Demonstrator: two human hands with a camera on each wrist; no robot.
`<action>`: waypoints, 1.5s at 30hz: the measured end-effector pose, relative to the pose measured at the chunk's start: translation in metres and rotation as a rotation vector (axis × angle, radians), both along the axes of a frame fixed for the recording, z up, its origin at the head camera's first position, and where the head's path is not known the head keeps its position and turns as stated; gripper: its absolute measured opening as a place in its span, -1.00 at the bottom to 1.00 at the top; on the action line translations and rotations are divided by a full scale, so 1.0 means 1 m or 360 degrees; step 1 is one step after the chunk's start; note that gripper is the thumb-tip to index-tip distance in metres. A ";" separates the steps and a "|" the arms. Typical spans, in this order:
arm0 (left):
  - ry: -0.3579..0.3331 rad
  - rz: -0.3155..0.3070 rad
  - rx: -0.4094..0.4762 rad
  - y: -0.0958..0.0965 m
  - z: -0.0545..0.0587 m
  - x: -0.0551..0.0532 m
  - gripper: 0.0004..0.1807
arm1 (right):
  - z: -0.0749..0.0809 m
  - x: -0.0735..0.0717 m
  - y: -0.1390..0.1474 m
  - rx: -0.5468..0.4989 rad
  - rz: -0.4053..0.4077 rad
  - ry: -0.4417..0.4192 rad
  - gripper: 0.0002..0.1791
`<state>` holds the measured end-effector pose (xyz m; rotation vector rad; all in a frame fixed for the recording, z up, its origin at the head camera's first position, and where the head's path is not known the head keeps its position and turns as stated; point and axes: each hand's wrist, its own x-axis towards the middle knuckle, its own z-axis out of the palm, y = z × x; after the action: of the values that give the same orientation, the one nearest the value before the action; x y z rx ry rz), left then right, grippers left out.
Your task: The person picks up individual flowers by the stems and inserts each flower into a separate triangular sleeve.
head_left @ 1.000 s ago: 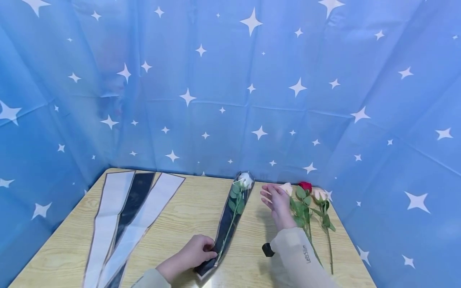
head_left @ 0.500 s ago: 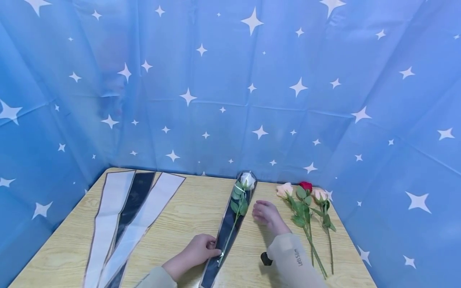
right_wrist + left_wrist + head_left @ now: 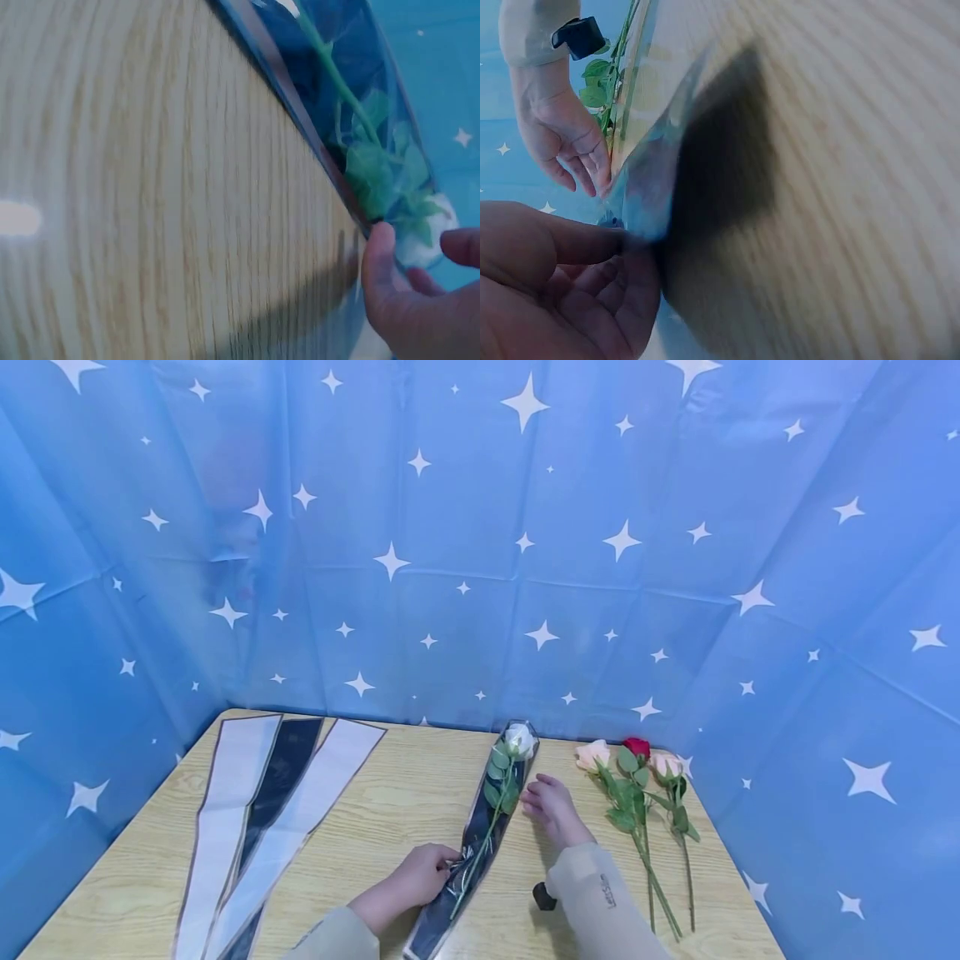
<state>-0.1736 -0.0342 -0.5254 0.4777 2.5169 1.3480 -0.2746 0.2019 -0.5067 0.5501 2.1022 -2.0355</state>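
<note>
A white rose (image 3: 519, 742) with a green stem and leaves lies inside a clear-fronted black flower sleeve (image 3: 429, 928) in the middle of the table. My left hand (image 3: 420, 875) pinches the left edge of the sleeve low down, beside the stem; the left wrist view shows thumb and fingers (image 3: 641, 281) together on the film. My right hand (image 3: 553, 810) is at the sleeve's upper right edge, near the leaves. In the right wrist view its fingertips (image 3: 381, 236) are right at that edge, thumb apart from them, close to the rose head (image 3: 427, 244).
Flat sleeves, white (image 3: 234, 777) and black (image 3: 283, 768), overlap on the table's left. At the right lie a red rose (image 3: 637, 747) and two pale pink roses (image 3: 592, 755) with long stems. A blue curtain (image 3: 480, 527) with white stars stands behind the table (image 3: 360, 802).
My right hand has come down and left from beside the pink rose to the sleeve's edge. My left hand has slid slightly up the sleeve, which has shifted a little to the right at its top.
</note>
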 end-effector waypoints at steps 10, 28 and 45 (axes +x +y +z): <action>0.0159 0.0039 -0.0177 -0.001 0.010 0.000 -0.58 | -0.005 -0.005 0.002 0.1295 0.0585 0.0327 -0.48; 0.0203 0.0188 -0.0354 0.008 0.002 -0.010 -0.56 | -0.003 -0.006 0.000 0.0674 0.0395 0.0047 -0.42; 0.0336 0.0525 -0.0363 -0.070 0.021 -0.025 -0.52 | 0.016 0.016 0.050 0.1024 0.0408 0.0294 -0.50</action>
<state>-0.1985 -0.1041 -0.5047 0.1697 2.9823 1.1377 -0.2584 0.2517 -0.4904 0.1482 2.7687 -1.2950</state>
